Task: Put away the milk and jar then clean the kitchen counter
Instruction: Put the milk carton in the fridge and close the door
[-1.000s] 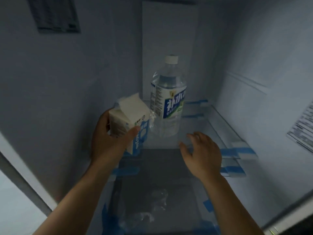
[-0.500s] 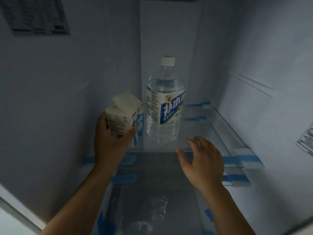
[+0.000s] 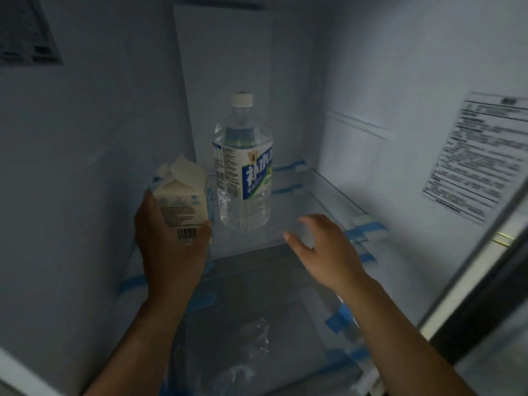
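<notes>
A small white milk carton (image 3: 182, 195) with a gabled top and a barcode is upright at the left end of a glass fridge shelf (image 3: 303, 207). My left hand (image 3: 168, 247) is wrapped around its lower half. Whether its base touches the shelf I cannot tell. My right hand (image 3: 325, 252) hovers open, fingers spread, over the shelf's front right part and holds nothing. No jar is in view.
A tall clear water bottle (image 3: 243, 167) with a white cap and blue-and-white label stands on the shelf just right of the carton. Blue tape (image 3: 365, 230) marks the shelf edges. A lower shelf holds crumpled clear plastic (image 3: 251, 341). The fridge door edge (image 3: 474, 281) is at right.
The carton has turned upright and shifted slightly left of the bottle, its barcode side now facing me. My right hand stays open in front of the shelf. The view has swung a little rightwards.
</notes>
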Demonstrator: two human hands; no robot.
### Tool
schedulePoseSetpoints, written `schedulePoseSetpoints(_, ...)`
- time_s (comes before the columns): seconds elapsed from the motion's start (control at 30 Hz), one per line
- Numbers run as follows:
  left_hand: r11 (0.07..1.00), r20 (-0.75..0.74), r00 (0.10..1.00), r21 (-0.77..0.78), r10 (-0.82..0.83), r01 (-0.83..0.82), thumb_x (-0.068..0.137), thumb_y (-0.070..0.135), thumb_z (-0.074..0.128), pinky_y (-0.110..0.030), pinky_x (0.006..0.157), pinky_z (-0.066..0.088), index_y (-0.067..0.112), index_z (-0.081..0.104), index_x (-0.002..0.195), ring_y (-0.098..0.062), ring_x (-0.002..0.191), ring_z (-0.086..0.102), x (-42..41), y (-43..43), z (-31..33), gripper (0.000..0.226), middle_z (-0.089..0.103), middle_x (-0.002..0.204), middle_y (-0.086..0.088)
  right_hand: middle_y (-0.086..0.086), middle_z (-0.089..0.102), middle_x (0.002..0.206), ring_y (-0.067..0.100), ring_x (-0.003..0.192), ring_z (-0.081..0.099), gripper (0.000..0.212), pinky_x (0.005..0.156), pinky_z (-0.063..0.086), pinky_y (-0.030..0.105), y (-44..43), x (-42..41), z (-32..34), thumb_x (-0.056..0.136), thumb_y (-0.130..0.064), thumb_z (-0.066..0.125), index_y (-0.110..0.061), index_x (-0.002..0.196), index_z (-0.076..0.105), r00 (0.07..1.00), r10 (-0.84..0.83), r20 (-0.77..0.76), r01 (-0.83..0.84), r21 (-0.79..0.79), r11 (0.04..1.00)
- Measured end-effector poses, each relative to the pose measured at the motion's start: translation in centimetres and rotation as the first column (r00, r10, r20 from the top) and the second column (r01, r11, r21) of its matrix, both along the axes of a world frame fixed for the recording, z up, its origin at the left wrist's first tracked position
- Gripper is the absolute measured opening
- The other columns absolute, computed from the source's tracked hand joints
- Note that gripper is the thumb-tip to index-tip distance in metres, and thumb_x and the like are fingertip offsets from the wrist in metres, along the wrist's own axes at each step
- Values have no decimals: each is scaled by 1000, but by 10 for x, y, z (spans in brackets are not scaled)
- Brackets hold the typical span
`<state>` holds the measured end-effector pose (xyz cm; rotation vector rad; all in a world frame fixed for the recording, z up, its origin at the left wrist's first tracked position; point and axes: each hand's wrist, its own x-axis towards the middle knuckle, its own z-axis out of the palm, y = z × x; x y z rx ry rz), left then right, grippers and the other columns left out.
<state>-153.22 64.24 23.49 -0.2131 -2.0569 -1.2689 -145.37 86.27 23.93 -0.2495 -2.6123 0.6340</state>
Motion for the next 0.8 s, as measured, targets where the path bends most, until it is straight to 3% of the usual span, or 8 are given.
schedulePoseSetpoints(0.13, 988, -82, 997, -151, -3, -10, 68, 28, 74, -20, 112, 4, 8, 17, 146, -31, 135, 20, 12, 4, 5, 98, 24, 149, -24, 3, 49, 132, 21, 119, 46, 59, 95, 41, 34, 7, 52, 24, 84, -55, 46, -17, 129, 47, 990, -86, -108, 76, -93, 993)
schedulePoseSetpoints(0.27, 982, -188, 982, -189, -19, -17, 69, 38, 64, -47, 113, 20, 13, 19, 144, -39, 135, 23, 38, 23, 24, 91, 23, 149, -25, -1, 49, 130, 16, 119, 45, 54, 93, 33, 23, 12, 117, 52, 85, -51, 47, -19, 128, 47, 965, -168, -203, 156, -77, 985)
schedulePoseSetpoints(0.37, 954, -218, 943, -219, -251, 203, 71, 32, 65, -46, 109, 25, 11, 26, 141, -39, 130, 29, 77, 55, 38, 82, 30, 142, -24, -2, 52, 128, 15, 118, 46, 52, 93, 34, 24, 15, 174, 69, 85, -50, 49, -19, 125, 50, 925, -238, -297, 242, -21, 970)
schedulePoseSetpoints(0.47, 820, -167, 821, -308, -546, 483, 74, 30, 62, -30, 106, 26, 8, 46, 130, -30, 122, 40, 135, 105, 46, 62, 48, 130, -18, -3, 56, 121, 12, 111, 49, 55, 87, 37, 19, 25, 237, 76, 84, -58, 43, -19, 121, 53, 897, -302, -322, 324, 18, 946)
schedulePoseSetpoints(0.53, 635, -151, 640, -421, -753, 648, 76, 30, 63, -19, 104, 25, 8, 56, 123, -25, 116, 47, 186, 143, 44, 53, 57, 124, -14, -9, 55, 117, 5, 103, 48, 51, 80, 34, 12, 35, 289, 72, 83, -59, 43, -25, 119, 53, 880, -384, -281, 404, 14, 915)
schedulePoseSetpoints(0.63, 351, -46, 390, -541, -920, 764, 77, 33, 65, -24, 105, 30, 17, 59, 123, -19, 117, 51, 250, 182, 34, 49, 61, 123, -5, -13, 54, 111, 3, 97, 50, 45, 79, 39, 22, 48, 362, 61, 83, -56, 47, -28, 117, 52, 817, -548, -180, 563, 44, 825)
schedulePoseSetpoints(0.73, 336, -35, 400, -609, -916, 718, 78, 49, 58, -46, 105, 27, 30, 65, 109, -13, 100, 60, 285, 201, 22, 37, 67, 99, 9, -17, 56, 92, 2, 78, 55, 33, 71, 45, 22, 55, 422, 54, 82, -52, 53, -30, 107, 56, 802, -592, -86, 596, 33, 802)
schedulePoseSetpoints(0.8, 372, -57, 429, -609, -901, 701, 78, 55, 53, -48, 103, 22, 31, 67, 99, -15, 86, 62, 291, 206, 17, 35, 64, 81, 11, -17, 56, 84, 2, 72, 55, 22, 66, 42, 18, 55, 444, 47, 86, -43, 57, -28, 101, 60, 807, -590, -38, 590, 101, 801)
